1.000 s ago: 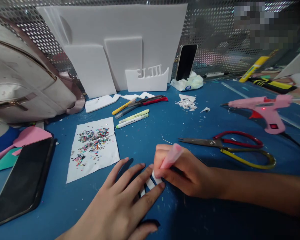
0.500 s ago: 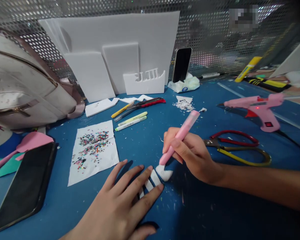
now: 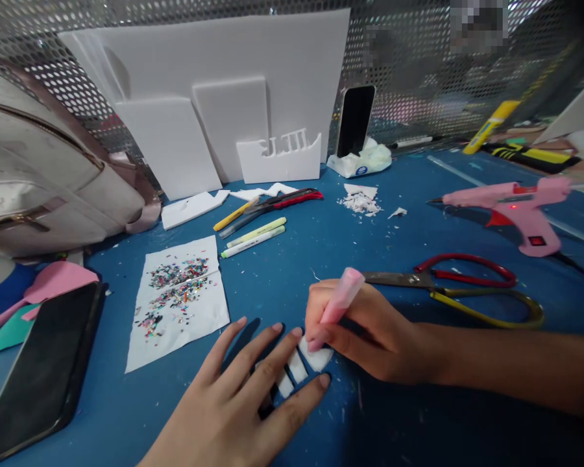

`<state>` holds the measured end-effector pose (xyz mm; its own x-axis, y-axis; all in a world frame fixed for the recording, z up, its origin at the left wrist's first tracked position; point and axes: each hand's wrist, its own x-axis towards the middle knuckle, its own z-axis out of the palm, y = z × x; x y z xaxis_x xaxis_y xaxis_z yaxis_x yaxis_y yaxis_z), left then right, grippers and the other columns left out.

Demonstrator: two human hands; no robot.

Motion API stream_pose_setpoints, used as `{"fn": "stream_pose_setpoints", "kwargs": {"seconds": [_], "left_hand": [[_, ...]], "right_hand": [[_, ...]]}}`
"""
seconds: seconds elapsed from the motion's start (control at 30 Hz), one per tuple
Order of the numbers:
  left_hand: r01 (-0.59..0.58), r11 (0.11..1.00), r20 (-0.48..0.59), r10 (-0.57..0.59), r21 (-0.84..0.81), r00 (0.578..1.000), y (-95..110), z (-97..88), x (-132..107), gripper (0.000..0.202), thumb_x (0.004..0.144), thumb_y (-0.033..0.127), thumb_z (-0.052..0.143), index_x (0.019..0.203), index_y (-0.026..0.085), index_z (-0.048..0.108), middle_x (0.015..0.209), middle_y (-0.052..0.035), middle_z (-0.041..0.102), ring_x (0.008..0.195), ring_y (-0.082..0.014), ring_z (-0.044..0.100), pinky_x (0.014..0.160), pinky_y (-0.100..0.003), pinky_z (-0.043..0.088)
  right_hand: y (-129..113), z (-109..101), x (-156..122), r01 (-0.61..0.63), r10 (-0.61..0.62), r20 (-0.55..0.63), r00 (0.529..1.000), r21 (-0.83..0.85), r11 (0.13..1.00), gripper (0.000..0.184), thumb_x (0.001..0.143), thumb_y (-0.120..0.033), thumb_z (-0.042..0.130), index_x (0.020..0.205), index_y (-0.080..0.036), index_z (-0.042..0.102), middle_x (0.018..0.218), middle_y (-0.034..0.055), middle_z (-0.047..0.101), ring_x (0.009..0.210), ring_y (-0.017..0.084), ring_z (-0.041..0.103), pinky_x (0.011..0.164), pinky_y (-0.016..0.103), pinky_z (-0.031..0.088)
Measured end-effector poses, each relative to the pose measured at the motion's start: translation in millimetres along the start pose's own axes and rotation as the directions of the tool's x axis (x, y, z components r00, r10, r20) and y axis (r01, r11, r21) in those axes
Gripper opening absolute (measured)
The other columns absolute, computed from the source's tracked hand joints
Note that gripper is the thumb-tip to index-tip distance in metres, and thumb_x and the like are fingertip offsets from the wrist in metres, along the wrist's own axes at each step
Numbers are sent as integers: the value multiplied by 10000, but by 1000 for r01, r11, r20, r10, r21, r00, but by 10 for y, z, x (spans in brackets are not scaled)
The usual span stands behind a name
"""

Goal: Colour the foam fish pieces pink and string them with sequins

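I am resting my left hand (image 3: 246, 392) with its fingers spread over a row of white strips (image 3: 298, 367), which are showing between two of them (how hard I am pressing, I cannot tell). My right hand (image 3: 370, 331) is pinching a pink stick (image 3: 341, 297) between thumb and fingers, its lower end meeting a white rounded piece (image 3: 322, 359) that is lying on the blue table (image 3: 277, 292) just beside the strips. At my left, a dark phone (image 3: 43, 357) is lying flat. Beyond my left fingertips, a white paper sheet (image 3: 207, 316) is bearing scattered, glittering multicoloured bits (image 3: 180, 279), gathered loosely toward its upper left. Scissors (image 3: 474, 279) are lying past my right hand, and a pink glue gun (image 3: 516, 202) with a red light is lying farther off. Two pale markers (image 3: 255, 237) are lying side by side beyond the sheet. At the far left a pale backpack (image 3: 53, 168) is standing, its inside hidden. Farther back, another phone (image 3: 356, 120) is standing upright at a soft packet (image 3: 363, 162) whose contents I cannot see, and white boards (image 3: 165, 149) are leaning behind.
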<state>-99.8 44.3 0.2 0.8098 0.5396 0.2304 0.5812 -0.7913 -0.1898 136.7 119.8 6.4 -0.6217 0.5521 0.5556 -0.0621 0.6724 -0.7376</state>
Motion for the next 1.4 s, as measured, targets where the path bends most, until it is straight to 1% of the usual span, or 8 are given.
{"fn": "stream_pose_setpoints", "kwargs": {"seconds": [0.1,0.33,0.53,0.67,0.8,1.03,1.23,1.4], "left_hand": [[-51,999,-42,51,-5,998,-44,61,-8,488,1059,419,359,1533,299,372,1491,-83,529,1354,-295,480,1217,-566,83],[-78,997,-41,77,-14,996,-65,57,-10,666,1003,651,244,1527,267,390,1463,-90,556,1322,-319,491,1205,-597,88],[-82,995,-51,79,-57,996,-76,54,-10,689,997,667,224,1511,253,422,1473,-76,547,1343,-317,473,1215,-579,28],[-90,992,-51,86,-92,995,-89,50,-10,713,975,694,282,1493,234,450,1468,-93,550,1325,-334,493,1198,-599,157],[-95,992,-52,91,-81,995,-80,46,-3,722,973,695,292,1507,229,427,1480,-95,537,1330,-334,489,1208,-606,98],[-80,992,-63,74,-101,995,-62,57,0,723,965,699,310,1500,230,437,1473,-95,544,1329,-337,495,1197,-608,184],[-86,991,-32,83,-105,996,-77,18,3,723,977,694,291,1516,226,411,1485,-91,537,1332,-323,493,1214,-591,66],[-82,989,-34,79,-121,996,-82,5,14,739,967,705,301,1509,219,424,1484,-99,535,1316,-333,509,1208,-583,102]], "right_hand": [[0,6,6,15,-14,16,1000,-38,999,141,984,-165,513,847,-158,550,758,31,651,671,134,586,664,291,452],[-14,4,14,45,-40,56,998,-73,996,127,965,-135,511,845,-162,543,757,35,651,659,132,568,644,289,421],[-24,19,27,52,-46,73,996,-81,995,169,965,-133,496,811,-192,459,748,22,648,648,127,546,629,291,407],[-23,29,22,42,-36,70,997,-91,995,200,974,-154,498,793,-201,429,724,11,628,632,121,531,614,285,398],[-12,38,11,43,-35,78,996,-100,994,219,978,-147,490,778,-199,419,719,9,612,629,117,528,616,283,394],[0,65,11,35,-28,77,997,-94,995,234,977,-159,496,768,-207,401,702,-6,579,631,115,513,615,271,400],[-7,45,7,13,-9,51,999,-82,997,190,988,-170,487,800,-172,512,723,18,612,642,122,544,644,273,442],[-39,18,3,-59,60,-10,998,37,998,289,1027,-239,488,786,-140,616,776,51,654,716,128,609,678,254,490]]}}
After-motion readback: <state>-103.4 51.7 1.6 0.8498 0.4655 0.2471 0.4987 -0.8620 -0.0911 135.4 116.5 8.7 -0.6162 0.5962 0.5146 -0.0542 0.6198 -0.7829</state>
